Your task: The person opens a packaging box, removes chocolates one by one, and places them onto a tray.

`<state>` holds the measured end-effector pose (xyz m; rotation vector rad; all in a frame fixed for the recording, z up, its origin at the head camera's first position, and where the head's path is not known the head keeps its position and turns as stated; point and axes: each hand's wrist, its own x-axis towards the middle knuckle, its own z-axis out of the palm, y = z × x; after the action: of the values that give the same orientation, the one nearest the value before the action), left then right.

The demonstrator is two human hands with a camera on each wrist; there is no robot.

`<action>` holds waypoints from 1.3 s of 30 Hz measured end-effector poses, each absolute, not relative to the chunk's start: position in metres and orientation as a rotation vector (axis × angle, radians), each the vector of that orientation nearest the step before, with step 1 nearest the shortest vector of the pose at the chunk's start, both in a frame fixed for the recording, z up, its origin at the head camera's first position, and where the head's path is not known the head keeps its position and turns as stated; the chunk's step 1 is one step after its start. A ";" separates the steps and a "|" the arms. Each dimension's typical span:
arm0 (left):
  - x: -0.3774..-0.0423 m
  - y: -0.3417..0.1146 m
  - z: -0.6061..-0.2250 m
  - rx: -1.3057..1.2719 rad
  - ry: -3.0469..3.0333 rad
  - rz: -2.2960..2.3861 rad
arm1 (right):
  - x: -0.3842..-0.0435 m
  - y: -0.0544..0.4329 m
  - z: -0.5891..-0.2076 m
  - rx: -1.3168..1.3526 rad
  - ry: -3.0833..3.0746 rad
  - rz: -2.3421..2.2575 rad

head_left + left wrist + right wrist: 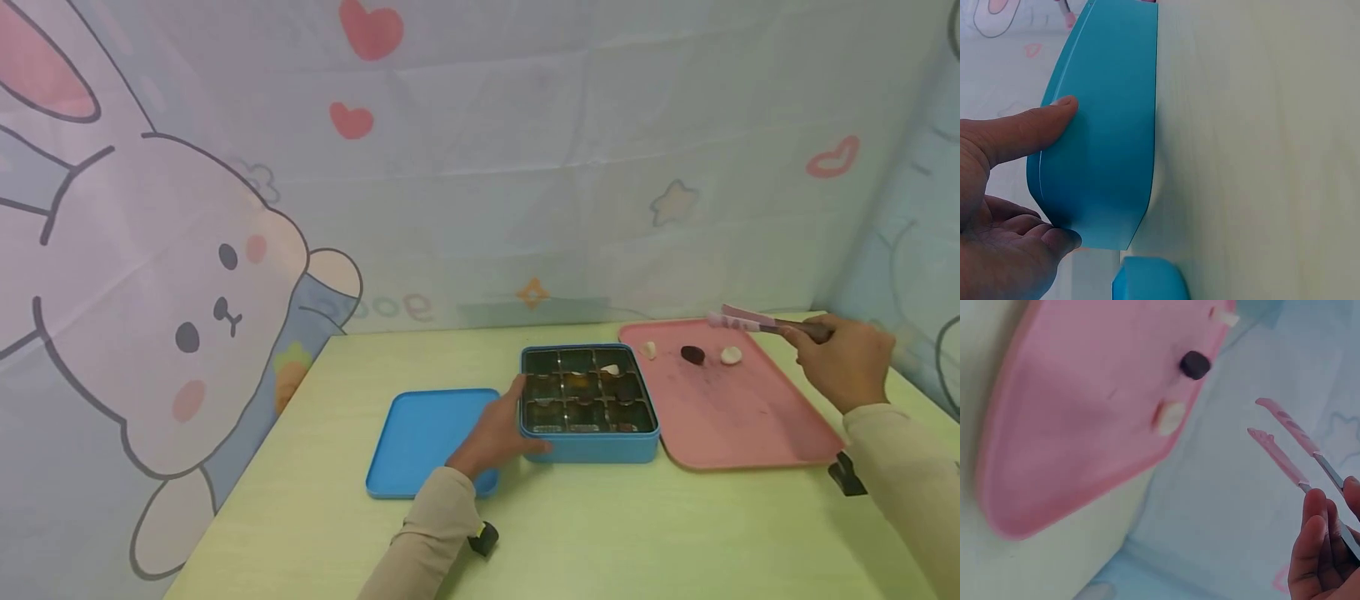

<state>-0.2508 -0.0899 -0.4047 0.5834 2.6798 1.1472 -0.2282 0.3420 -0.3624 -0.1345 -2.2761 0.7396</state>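
A blue rectangular tin [592,448] holds a grid of clear-walled compartments. One small white piece [611,369] shows in its back right compartment; dark contents elsewhere are hard to make out. My left hand [498,429] grips the tin's front left corner, thumb on the front wall and fingers along the left side. Over the back right of a pink tray [750,417], my right hand [847,358] holds tongs [1285,440] with pink tips, which stand apart with nothing between them. On the tray lie a dark round piece [692,355], a white round piece [731,356] and a smaller whitish piece [649,350].
A blue lid [420,437] lies flat to the left of the tin, partly behind my left hand. The tray stands close against the tin's right side. A printed cloth [480,192] hangs behind the pale yellow table [600,533].
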 end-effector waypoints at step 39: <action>-0.253 -0.090 -0.407 0.571 2.694 1.149 | -0.219 0.223 -0.328 0.781 -2.774 0.887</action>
<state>-0.2529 -0.0899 -0.4072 0.5708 2.6936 1.1487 -0.2185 0.2235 -0.3278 0.7809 -2.7743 0.8874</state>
